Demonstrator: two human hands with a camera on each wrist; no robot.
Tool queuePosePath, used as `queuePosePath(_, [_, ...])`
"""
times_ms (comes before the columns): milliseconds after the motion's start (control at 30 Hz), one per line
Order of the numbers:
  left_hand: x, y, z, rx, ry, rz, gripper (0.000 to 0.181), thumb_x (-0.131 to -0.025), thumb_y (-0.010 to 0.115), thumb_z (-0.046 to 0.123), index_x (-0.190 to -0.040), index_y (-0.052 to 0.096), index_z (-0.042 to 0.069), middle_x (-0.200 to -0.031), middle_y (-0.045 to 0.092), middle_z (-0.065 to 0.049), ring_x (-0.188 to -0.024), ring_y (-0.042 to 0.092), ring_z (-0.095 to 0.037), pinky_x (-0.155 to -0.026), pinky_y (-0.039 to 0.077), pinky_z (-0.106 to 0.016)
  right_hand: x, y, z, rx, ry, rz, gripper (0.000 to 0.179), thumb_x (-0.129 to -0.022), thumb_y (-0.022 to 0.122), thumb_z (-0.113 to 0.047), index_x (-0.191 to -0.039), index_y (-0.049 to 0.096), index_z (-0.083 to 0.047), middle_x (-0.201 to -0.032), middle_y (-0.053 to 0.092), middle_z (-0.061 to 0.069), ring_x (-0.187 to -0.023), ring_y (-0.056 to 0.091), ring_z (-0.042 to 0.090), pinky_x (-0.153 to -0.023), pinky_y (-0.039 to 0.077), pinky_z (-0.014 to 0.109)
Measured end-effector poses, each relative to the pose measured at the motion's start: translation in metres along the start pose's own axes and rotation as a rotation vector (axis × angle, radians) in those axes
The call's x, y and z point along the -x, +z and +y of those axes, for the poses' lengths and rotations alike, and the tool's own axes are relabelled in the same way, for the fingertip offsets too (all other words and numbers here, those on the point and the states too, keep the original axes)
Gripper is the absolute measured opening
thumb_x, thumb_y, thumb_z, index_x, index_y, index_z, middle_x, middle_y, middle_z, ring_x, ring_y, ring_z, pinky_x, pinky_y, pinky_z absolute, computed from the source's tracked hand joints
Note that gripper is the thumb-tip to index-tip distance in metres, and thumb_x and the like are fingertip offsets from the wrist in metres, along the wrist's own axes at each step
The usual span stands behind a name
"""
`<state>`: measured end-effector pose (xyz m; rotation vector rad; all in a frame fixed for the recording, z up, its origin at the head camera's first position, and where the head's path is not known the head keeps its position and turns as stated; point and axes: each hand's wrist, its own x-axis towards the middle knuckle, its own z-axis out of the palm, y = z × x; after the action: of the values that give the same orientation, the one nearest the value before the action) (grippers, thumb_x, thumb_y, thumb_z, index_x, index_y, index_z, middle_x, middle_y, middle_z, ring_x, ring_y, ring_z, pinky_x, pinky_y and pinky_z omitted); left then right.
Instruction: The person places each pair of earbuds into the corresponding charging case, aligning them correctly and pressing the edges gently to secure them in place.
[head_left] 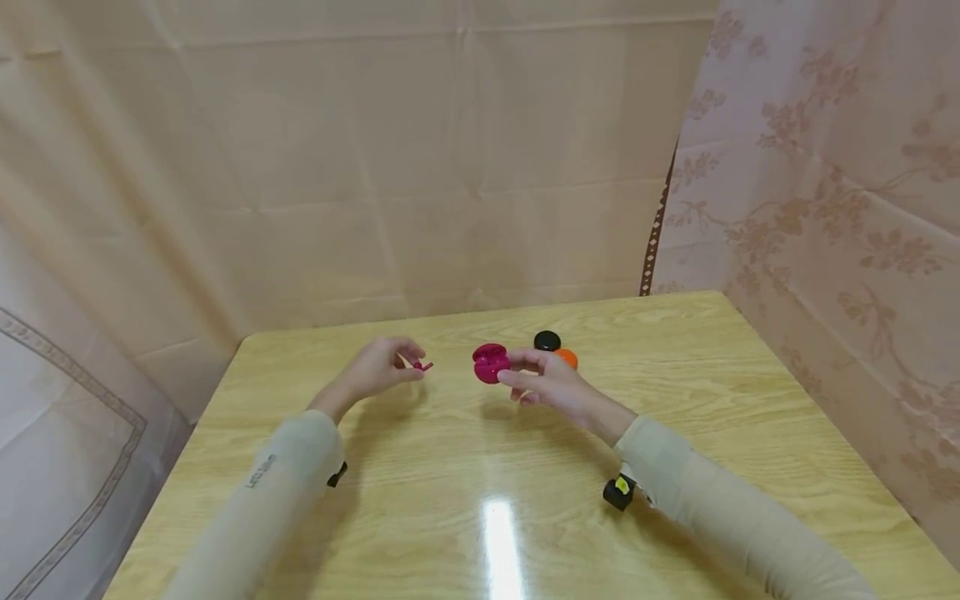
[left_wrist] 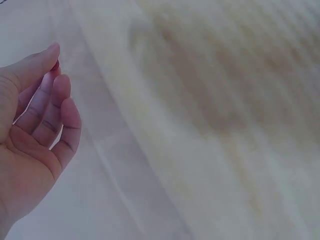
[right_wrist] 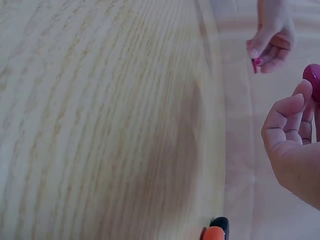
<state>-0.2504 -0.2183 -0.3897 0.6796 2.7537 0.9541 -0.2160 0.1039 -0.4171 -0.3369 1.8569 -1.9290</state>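
Between thumb and fingertips my left hand pinches a small magenta earbud, its stem pointing right. In the left wrist view that hand hides nearly all of the earbud. My right hand grips a round magenta earbud case by its right side, with the lid raised. The case is held above the table, a short way right of the earbud. Only an edge of the case shows in the right wrist view. What sits inside the case is too small to tell.
Behind my right hand, a black round case and an orange round case lie side by side on the wooden table. Curtains hang along the table's back and sides. A black wrist camera is strapped under the right sleeve.
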Motion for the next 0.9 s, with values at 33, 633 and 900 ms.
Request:
queuePosePath(33, [0.000,-0.002,0.003,-0.004,0.007,0.004,0.024,-0.089,0.079,0.010,-0.111,0.071,0.001,-0.097,0.071,-0.005,-0.082,0.066,-0.019,-0.073,0.055,-0.035,0.000,0.000,0.000,0.004,-0.001,0.002,0.048,-0.095,0.075,-0.025,-0.134,0.059,-0.001,-0.116,0.066,0.010,-0.082,0.063,0.021,-0.077,0.055,0.034])
queuePosePath(633, [-0.001,0.000,0.039,0.123,0.054,-0.091,0.021,-0.089,0.079,0.006,-0.109,0.075,0.006,-0.100,0.072,-0.002,-0.087,0.070,-0.024,-0.066,0.059,-0.032,0.002,0.000,-0.001,0.071,-0.020,0.026,0.047,-0.094,0.076,-0.028,-0.132,0.061,-0.005,-0.115,0.066,0.014,-0.083,0.062,0.024,-0.078,0.056,0.035])
queuePosePath(900, [-0.001,0.003,0.048,0.159,0.108,-0.111,0.020,-0.091,0.077,0.011,-0.111,0.076,0.010,-0.106,0.073,-0.001,-0.089,0.068,-0.026,-0.068,0.059,-0.033,0.001,0.002,-0.003,0.052,-0.017,0.036,0.051,-0.092,0.078,-0.031,-0.132,0.061,-0.004,-0.114,0.066,0.012,-0.082,0.063,0.021,-0.079,0.056,0.036])
